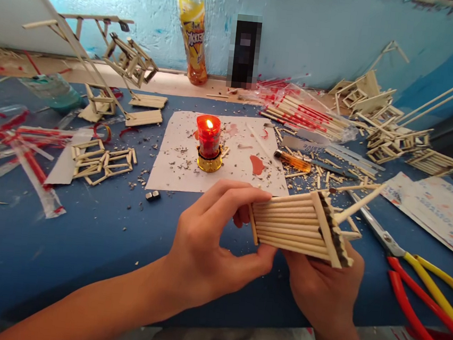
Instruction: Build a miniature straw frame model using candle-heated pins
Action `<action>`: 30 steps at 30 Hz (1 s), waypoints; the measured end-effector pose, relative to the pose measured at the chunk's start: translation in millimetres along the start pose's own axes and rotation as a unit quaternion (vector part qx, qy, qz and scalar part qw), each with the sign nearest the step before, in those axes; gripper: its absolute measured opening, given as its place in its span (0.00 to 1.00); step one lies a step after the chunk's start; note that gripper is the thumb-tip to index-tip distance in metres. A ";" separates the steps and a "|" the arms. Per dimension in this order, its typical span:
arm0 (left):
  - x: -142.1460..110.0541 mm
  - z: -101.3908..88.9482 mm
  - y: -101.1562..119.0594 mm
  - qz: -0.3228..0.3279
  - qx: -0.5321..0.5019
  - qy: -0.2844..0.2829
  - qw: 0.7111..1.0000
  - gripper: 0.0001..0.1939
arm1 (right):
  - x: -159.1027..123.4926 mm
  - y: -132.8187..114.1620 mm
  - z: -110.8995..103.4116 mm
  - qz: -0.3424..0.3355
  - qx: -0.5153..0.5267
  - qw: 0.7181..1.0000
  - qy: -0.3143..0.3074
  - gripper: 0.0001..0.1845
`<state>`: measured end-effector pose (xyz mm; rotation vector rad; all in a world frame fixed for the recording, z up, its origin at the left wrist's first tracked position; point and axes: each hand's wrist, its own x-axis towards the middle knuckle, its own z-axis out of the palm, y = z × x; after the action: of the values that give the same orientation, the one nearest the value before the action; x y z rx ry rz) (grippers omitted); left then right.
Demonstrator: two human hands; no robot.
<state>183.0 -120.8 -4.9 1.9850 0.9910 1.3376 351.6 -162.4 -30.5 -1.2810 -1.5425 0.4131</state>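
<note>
Between my two hands is a small model built of thin wooden sticks (293, 224), with a ribbed panel of sticks laid side by side and darkened stick ends along its right side. My left hand (220, 233) grips the panel's left edge, fingertips on top and thumb below. From underneath, my right hand (323, 283) closes around the model's right part; most of its fingers are hidden behind it. Beyond my left hand, a lit red candle (208, 139) stands on a gold-coloured base (210, 160), upon a white sheet (172, 149) strewn with dark crumbs and stick bits.
Long-handled scissors (388, 241) lie open at the right. Nearby are an orange-handled cutter (295, 161) and bundled sticks (307, 116). Other stick models (102, 163) sit at left and right (385, 145). A bottle (193, 33) and a blurred dark object (244, 54) stand against the wall.
</note>
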 end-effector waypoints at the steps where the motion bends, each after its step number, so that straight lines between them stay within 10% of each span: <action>1: -0.2 -0.1 0.3 0.008 0.004 0.000 1.000 0.27 | 0.6 0.3 -0.2 -0.011 -0.010 1.000 -0.009 0.15; 9: -2.7 -0.5 3.5 0.052 0.013 -0.004 0.999 0.26 | -0.1 1.0 -0.5 -0.021 0.016 0.999 -0.018 0.21; 17: -0.9 1.9 0.0 -0.188 -0.141 -0.061 0.970 0.23 | 7.0 -8.5 3.4 0.051 0.001 0.999 -0.016 0.14; 30: 4.6 2.3 -5.6 -0.281 -0.148 -0.099 0.943 0.15 | 17.3 -2.1 7.8 0.171 0.045 0.981 -0.083 0.07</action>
<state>184.7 -113.9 -7.6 1.4264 1.0776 0.8876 345.8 -145.5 -23.6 -1.4736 -1.4211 0.8180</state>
